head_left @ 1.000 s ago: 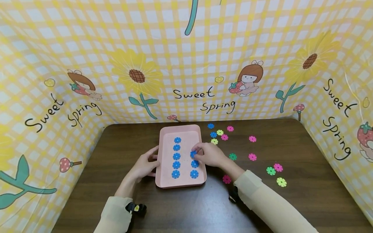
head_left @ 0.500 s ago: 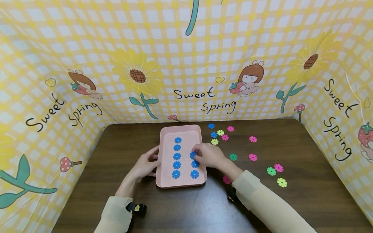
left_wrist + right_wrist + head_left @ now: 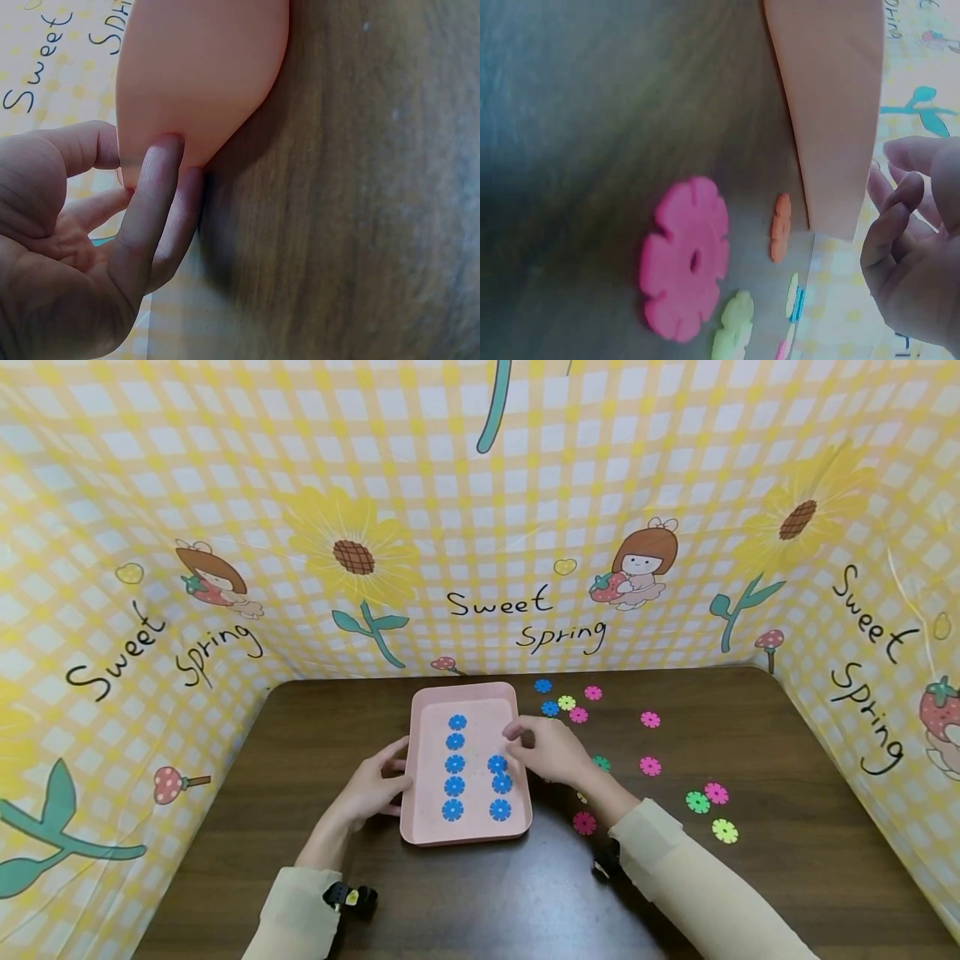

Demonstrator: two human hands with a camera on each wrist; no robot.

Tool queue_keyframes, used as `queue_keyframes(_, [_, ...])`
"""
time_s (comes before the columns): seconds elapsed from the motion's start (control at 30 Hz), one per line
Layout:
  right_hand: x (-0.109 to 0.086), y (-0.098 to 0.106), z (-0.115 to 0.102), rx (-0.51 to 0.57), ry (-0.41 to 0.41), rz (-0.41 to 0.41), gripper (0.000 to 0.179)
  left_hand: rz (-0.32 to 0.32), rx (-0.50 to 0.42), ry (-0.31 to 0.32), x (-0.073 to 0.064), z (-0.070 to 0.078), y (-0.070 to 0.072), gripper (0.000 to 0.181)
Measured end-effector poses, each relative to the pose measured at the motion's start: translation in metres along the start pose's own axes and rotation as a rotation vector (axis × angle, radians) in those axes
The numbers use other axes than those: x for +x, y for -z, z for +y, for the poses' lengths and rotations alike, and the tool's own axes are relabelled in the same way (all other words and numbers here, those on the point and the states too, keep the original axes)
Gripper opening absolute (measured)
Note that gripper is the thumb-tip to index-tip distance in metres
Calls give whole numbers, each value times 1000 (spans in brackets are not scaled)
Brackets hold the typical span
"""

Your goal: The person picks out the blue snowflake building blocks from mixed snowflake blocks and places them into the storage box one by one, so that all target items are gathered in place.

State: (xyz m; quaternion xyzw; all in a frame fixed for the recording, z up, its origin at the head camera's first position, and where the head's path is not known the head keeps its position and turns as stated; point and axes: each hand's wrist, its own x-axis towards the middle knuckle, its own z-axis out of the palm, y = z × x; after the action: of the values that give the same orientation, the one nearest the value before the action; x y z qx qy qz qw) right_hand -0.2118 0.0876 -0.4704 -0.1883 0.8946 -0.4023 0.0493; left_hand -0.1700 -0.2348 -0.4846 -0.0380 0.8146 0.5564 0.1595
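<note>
A shallow pink tray (image 3: 468, 827) lies on the table, holding two columns of blue flower-shaped plastic discs. Several make up the left column (image 3: 454, 764); three form the right one, where the farthest disc (image 3: 497, 764) overlaps the edge of the disc (image 3: 502, 784) nearer the person. My left hand (image 3: 372, 783) grips the tray's left side, and the left wrist view shows its fingers (image 3: 160, 161) against the outer wall. Over the tray's right rim hovers my right hand (image 3: 551, 749), fingers loosely bent, with nothing between thumb and forefinger.
Loose discs lie on the table right of the tray: two blue discs (image 3: 542, 686) at the back, pink (image 3: 649, 766), green (image 3: 697, 801) and yellow (image 3: 724, 830) ones farther right. A dark pink disc (image 3: 584, 822) sits near my right wrist. Checked cloth (image 3: 480, 527) surrounds the table.
My right hand has let go of the farthest blue disc in the right column and lifted slightly back and to the right. The left hand and tray stay put.
</note>
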Motion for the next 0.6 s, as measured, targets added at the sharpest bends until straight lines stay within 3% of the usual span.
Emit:
queue_keyframes(0.2, [3,10,10,105,5,75,21,3,-3,5,-1,1,0,76])
queue_keyframes(0.6, [11,23,43,128,-85,208,24,7,0,14,-1,2,-1,76])
